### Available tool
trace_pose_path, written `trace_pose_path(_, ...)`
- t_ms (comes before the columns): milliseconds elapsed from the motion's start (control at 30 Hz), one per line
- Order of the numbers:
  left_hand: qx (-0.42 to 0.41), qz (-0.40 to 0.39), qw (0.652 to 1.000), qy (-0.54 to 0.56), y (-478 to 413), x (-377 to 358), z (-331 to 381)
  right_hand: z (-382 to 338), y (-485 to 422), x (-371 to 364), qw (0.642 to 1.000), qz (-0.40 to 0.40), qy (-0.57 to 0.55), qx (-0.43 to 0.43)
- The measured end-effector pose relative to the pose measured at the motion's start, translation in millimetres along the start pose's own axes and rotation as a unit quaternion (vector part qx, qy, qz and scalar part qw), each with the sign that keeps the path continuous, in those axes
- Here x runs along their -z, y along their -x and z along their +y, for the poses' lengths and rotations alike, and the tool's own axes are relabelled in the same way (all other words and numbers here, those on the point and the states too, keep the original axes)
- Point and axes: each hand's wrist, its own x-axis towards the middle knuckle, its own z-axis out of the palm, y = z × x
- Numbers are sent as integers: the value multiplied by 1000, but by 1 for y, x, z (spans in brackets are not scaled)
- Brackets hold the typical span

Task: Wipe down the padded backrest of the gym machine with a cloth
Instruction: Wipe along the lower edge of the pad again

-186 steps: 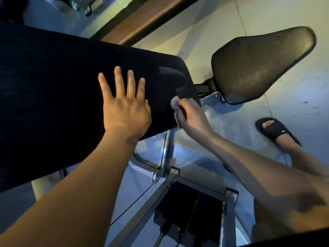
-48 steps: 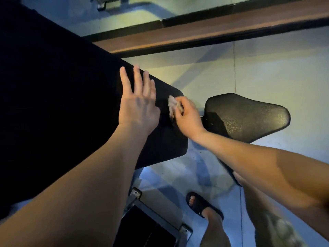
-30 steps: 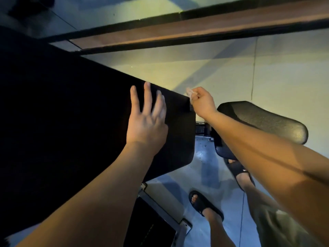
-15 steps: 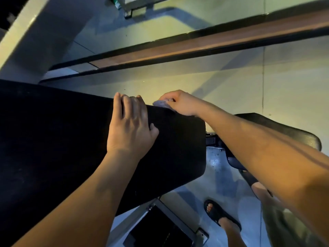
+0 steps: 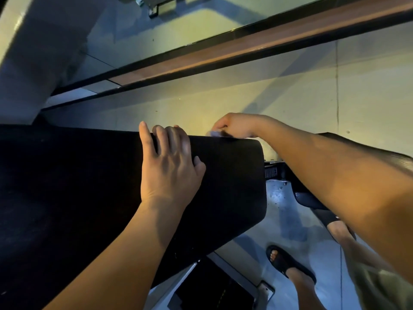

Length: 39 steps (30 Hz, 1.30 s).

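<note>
Black padded backrest (image 5: 89, 186) is stretching across the lower left of the view, its rounded end pointing right, w/ pale floor (image 5: 290, 97) showing beyond its far edge. Small light cloth (image 5: 215, 133) is sitting on that far edge near the rounded end, mostly hidden under the R hand (image 5: 237, 126), whose fingers (image 5: 220, 125) are curling down and gripping the cloth against the pad. L hand (image 5: 169, 171) is resting palm-down on the backrest just left of the cloth; its fingers (image 5: 161, 135) are bending over the far edge and holding the pad, thumb lying flat on the surface. R forearm is crossing over a glossy dark seat pad (image 5: 308, 200), which is sitting just beyond the backrest's end and apart from it. Below, a foot in a black sandal (image 5: 283, 262) is standing on the floor, and a 2nd sandal (image 5: 330, 220) is peeking out under the R arm. A dark block inside a metal frame (image 5: 212, 291) is showing under the backrest; can't tell what it is. A wood-toned strip w/ dark borders (image 5: 223, 57) is running diagonally across the floor farther off.
</note>
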Motion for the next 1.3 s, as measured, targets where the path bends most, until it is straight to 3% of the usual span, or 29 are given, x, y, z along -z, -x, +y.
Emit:
trace_pose_path(133,-21,-3,1000,10,-16,-6,23,64,6,2,987,30,33,-152)
trace_pose_path(200,-39,-19,999,16,-28,-10,41,77,3,-3,985,34,9,-172)
trace_pose_path(367,-36,-23,999,23,-37,-17,55,52,-4,-13,992,57,-107,-46)
trace_pose_path(433,-35,-17,999,23,-37,-18,56,54,-1,-15,993,65,-99,-14)
trace_pose_path(600,-32,-16,999,31,-39,-20,59,98,3,-24,979,127,-106,-118)
trace_pose_path(833,-37,0,999,35,-45,-26,69,75,6,-34,975,151,-161,-2)
trace_pose_path(1033,-38,4,998,41,-47,-26,72,117,17,-46,956,234,-156,-87)
trace_pose_path(1167,-33,7,999,37,-49,-27,74,80,14,-47,964,199,-175,7)
trace_pose_path(1300,-31,8,999,41,-50,-26,76,103,7,-31,975,157,-139,-77)
